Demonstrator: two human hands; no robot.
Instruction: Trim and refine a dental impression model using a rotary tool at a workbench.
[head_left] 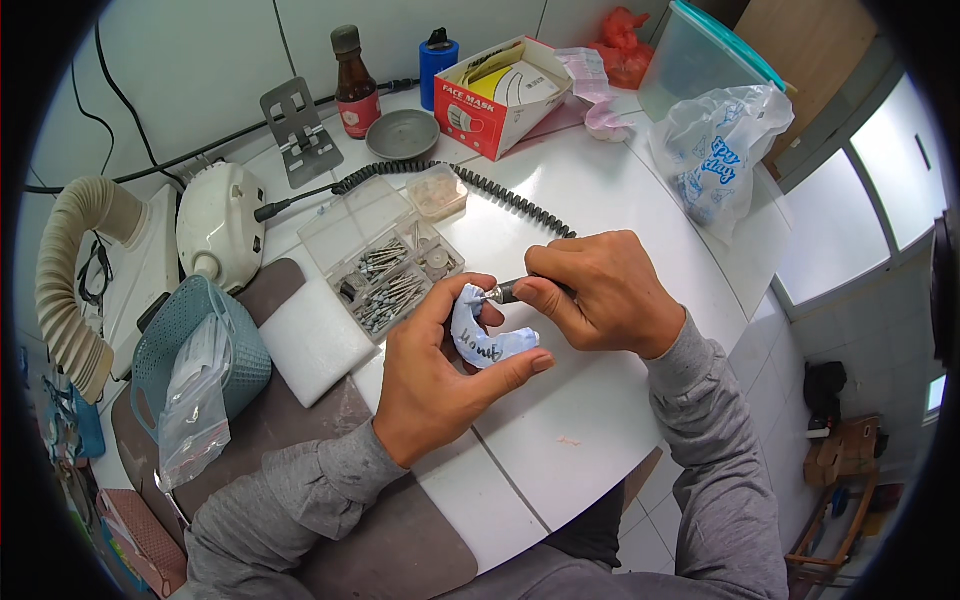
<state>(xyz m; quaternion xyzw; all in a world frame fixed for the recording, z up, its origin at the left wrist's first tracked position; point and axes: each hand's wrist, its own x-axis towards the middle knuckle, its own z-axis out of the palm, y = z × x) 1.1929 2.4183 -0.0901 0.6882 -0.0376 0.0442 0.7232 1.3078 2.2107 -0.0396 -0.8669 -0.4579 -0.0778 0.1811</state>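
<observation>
Over the white table, my left hand [422,372] grips a pale blue, U-shaped dental cast [466,328] with dark handwriting on it. Its thumb presses near one end of the cast and the fingers curl behind. My right hand [612,290] is wrapped round a dark rotary handpiece [509,292], pointing left. The handpiece's tip meets or nearly meets the cast's upper end; actual contact cannot be made out. A black coiled cord [510,197] runs behind my right hand. Just beyond my left hand lies an open clear case [352,222] of small rotary burs.
At the left stand a white control box [218,215], a beige ribbed hose [62,285] and a blue basket [250,345]. A white foam block [315,340] lies nearby. Along the back are a brown bottle [354,85], grey dish [402,135], mask box [480,125] and plastic bag [715,150].
</observation>
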